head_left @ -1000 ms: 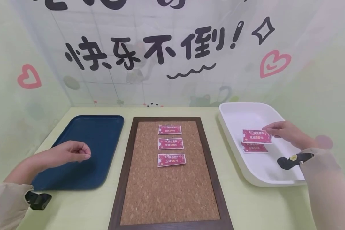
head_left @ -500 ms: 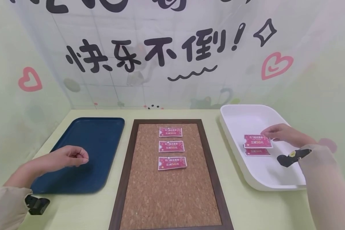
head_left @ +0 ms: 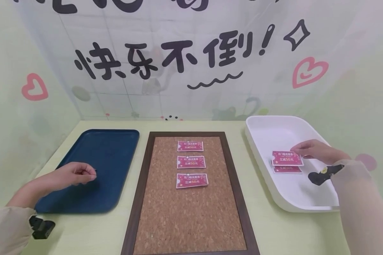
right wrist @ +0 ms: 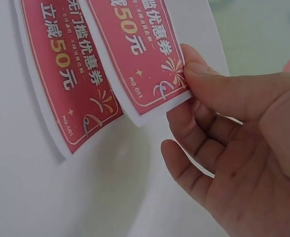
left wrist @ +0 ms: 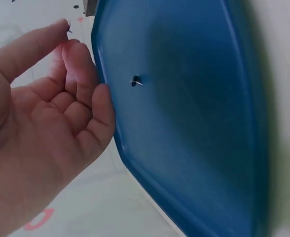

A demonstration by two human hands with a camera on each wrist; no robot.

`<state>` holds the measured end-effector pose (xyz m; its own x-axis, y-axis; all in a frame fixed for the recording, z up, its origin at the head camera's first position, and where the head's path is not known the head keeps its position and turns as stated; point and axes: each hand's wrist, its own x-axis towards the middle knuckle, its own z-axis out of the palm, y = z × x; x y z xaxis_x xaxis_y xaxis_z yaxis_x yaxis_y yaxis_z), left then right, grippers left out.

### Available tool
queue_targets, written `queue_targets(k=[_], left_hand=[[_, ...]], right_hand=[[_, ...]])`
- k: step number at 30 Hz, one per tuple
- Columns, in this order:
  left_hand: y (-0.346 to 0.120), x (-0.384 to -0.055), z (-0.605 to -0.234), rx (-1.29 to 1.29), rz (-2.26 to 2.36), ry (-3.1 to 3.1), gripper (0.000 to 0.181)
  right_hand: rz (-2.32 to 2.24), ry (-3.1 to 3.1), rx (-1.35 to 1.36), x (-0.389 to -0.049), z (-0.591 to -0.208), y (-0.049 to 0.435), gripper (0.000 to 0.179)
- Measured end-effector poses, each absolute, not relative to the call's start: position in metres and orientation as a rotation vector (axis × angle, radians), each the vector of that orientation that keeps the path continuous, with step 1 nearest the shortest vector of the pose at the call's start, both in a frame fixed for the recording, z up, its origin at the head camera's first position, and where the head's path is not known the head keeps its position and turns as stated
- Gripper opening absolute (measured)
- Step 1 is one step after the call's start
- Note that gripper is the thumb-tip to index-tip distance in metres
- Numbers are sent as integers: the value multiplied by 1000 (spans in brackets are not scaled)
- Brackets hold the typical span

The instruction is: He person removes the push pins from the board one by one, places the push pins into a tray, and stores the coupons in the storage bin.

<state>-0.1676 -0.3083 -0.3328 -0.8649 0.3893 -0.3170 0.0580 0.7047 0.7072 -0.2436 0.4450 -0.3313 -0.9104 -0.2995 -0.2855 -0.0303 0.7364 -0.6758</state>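
My right hand pinches a pink printed coupon at its right edge, inside the white bin. Another pink coupon lies beneath it, partly covered. At the left, my left hand is over the dark blue tray, its thumb and index finger pinching a tiny thumbtack mostly hidden by the fingertips. A second thumbtack lies on the tray in the left wrist view. Between the hands is a framed cork board with three coupons in a column, the lowest coupon near mid-board.
The bin stands right of the board and the tray left of it, on a pale yellow-green table. A printed white cloth hangs behind. Both wrists wear black camera mounts, such as the left mount.
My right hand has lowered the coupon slightly, overlapping more of the one below. The left fingertips have drawn closer together, with a small dark point now showing there. The head view has shifted slightly.
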Motion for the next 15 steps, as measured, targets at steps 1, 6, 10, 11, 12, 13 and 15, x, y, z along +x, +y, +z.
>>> queue_targets(k=[1, 6, 10, 11, 12, 13, 15], left_hand=[[-309, -168, -334, 335, 990, 2486, 30], [-313, -168, -340, 316, 944, 2581, 29], [-314, -168, -345, 331, 916, 2625, 26], [-314, -168, -346, 338, 909, 2632, 25], [-314, -168, -347, 340, 905, 2637, 24], [-314, -168, -348, 341, 900, 2640, 24], [-313, -167, -351, 337, 886, 2648, 22]], right_hand=[[-990, 2569, -251, -244, -333, 445, 38], [-992, 2605, -246, -244, -338, 442, 38], [-982, 2595, -241, -246, -340, 443, 38], [-978, 2589, -239, -246, -340, 443, 38], [-975, 2582, -236, -247, -341, 443, 38], [-969, 2577, -235, -248, -342, 443, 39], [-962, 2575, -228, -250, -345, 444, 39]])
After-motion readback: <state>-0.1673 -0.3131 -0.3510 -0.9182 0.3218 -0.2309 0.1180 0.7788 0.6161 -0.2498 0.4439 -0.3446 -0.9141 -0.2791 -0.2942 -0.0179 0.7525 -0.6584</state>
